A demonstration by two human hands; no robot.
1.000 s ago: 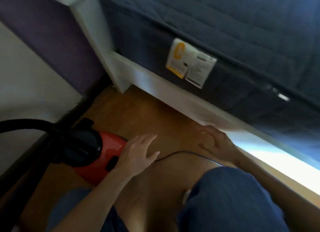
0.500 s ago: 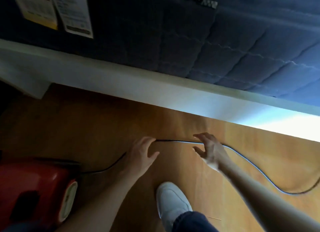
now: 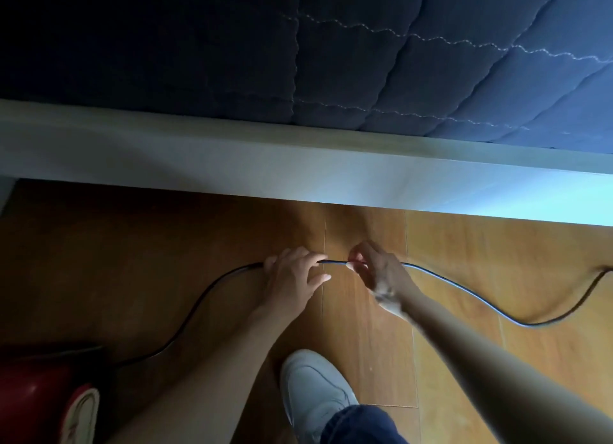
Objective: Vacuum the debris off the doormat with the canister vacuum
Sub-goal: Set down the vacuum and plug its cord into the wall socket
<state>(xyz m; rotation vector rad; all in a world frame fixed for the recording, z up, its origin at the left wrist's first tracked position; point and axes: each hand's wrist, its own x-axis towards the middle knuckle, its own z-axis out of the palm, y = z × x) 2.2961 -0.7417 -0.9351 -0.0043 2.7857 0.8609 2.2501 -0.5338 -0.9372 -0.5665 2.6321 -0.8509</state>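
A red canister vacuum [image 3: 36, 397] sits at the bottom left, partly cut off by the frame. Its thin black power cord [image 3: 464, 296] runs from the vacuum across the wooden floor and off to the right edge. My left hand [image 3: 293, 276] holds the cord with thumb and fingers curled around it. A short way to the right, my right hand [image 3: 373, 268] pinches the same cord. A short taut stretch of cord shows between the two hands. No doormat is in view.
A white bed frame rail [image 3: 298, 171] runs across the view just beyond my hands, with a dark blue quilted mattress [image 3: 365, 55] above it. My white shoe [image 3: 315, 394] stands on the floor below my hands.
The view has swung right from the vacuum to the floor along the bed. Both hands, open over the cord half a second ago, now hold it close together.
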